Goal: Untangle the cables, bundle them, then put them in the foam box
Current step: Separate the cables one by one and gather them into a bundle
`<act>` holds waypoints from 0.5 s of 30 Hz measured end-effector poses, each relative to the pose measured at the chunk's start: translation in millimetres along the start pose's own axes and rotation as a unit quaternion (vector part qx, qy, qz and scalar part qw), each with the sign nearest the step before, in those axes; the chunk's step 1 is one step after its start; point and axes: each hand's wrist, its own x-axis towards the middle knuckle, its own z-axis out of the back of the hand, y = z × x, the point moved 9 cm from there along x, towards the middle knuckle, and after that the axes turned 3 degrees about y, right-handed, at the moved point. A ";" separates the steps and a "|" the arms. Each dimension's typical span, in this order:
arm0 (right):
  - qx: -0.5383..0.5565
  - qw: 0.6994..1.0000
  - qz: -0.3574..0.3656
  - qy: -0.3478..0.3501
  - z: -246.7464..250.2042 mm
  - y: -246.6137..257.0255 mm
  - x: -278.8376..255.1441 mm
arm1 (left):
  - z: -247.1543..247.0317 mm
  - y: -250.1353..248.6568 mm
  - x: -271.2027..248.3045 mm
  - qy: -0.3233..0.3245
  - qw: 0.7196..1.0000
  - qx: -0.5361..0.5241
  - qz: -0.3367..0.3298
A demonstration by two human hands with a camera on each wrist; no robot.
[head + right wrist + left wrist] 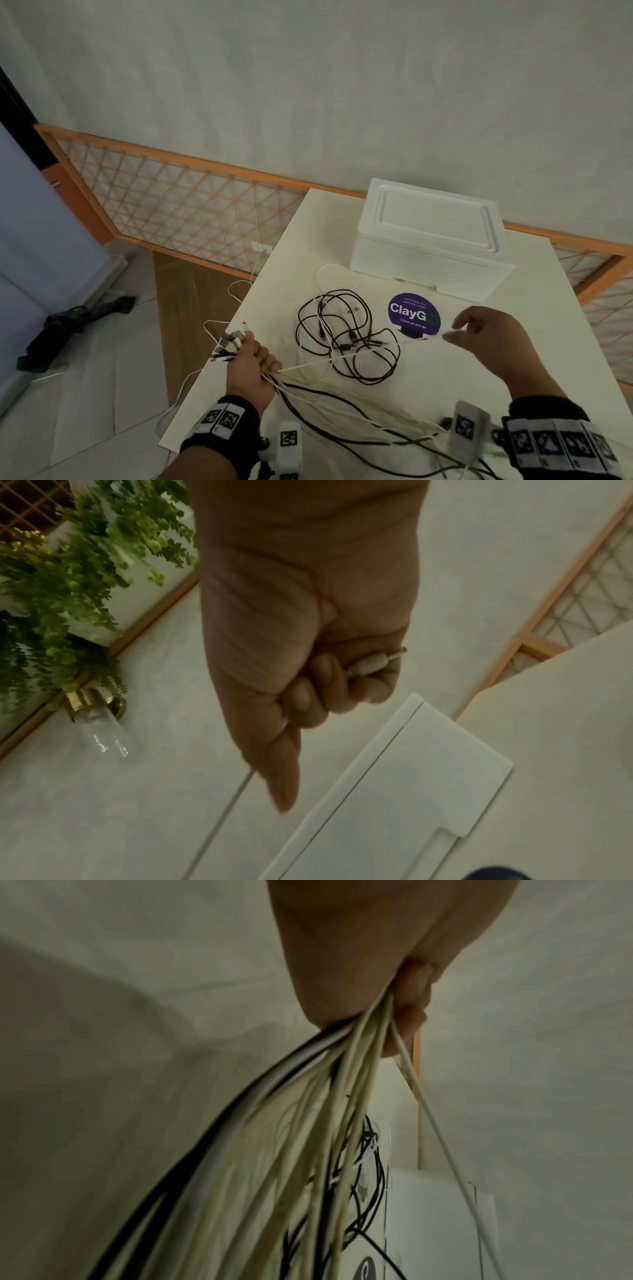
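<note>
My left hand (pixel 251 368) grips a bundle of white and black cables (pixel 342 407) near their plug ends (pixel 233 341), at the table's left edge; the wrist view shows the cables (pixel 329 1096) fanning out of the fist (pixel 377 974). One white cable (pixel 359 354) runs taut from that fist to my right hand (pixel 479 334), which pinches its white plug (pixel 371 664) between thumb and fingers. A tangle of black cables (pixel 346 337) lies on the table between the hands. The white foam box (pixel 428 240) stands shut at the back of the table; its lid (pixel 411 777) is below my right hand.
The white table (pixel 513 342) carries a round purple ClayGO sticker (pixel 412 315). A white cable (pixel 219 329) hangs off the left edge toward a wall socket (pixel 262 247). A lattice panel (pixel 171 198) lines the wall. A plant (pixel 68 574) and a glass lamp (pixel 99 723) show in the right wrist view.
</note>
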 end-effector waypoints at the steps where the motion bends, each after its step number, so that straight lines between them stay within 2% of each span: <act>1: -0.013 1.000 -0.003 0.000 1.1 -3.0 -0.3 | 1.0 0.5 0.6 -0.005 1.000 0.012 0.001; 3: -0.059 0.998 -0.029 0.020 -2.9 -14.7 0.3 | -0.7 2.2 -0.2 -0.008 0.999 0.041 0.004; 5: -0.115 0.984 -0.065 0.122 -23.4 -31.6 -0.8 | -2.2 4.9 -1.1 -0.013 0.998 0.061 0.010; 6: -0.152 0.963 -0.087 0.203 -38.8 -41.9 -5.7 | -2.6 5.9 -1.0 -0.015 0.998 0.065 0.014; 8: -0.239 0.895 -0.128 0.355 -66.6 -59.9 -25.2 | -1.5 8.2 0.6 -0.016 0.997 0.067 0.025; 9: -0.279 0.868 -0.123 0.393 -76.1 -65.6 -29.5 | -0.2 10.3 1.9 -0.015 0.997 0.068 0.033; 10: -0.300 0.860 -0.102 0.401 -83.1 -61.8 -29.2 | 0.9 12.7 2.7 -0.013 0.997 0.071 0.042; 12: -0.277 0.890 -0.038 0.360 -93.7 -36.8 -19.5 | 1.4 19.0 2.5 -0.007 0.995 0.078 0.061; 14: -0.179 0.938 0.018 0.297 -105.1 -3.1 -11.0 | -2.6 25.1 0.4 0.003 0.994 0.083 0.076; 15: -0.129 0.952 0.041 0.275 -112.4 15.8 -9.8 | -5.5 27.5 -1.7 0.006 0.993 0.084 0.081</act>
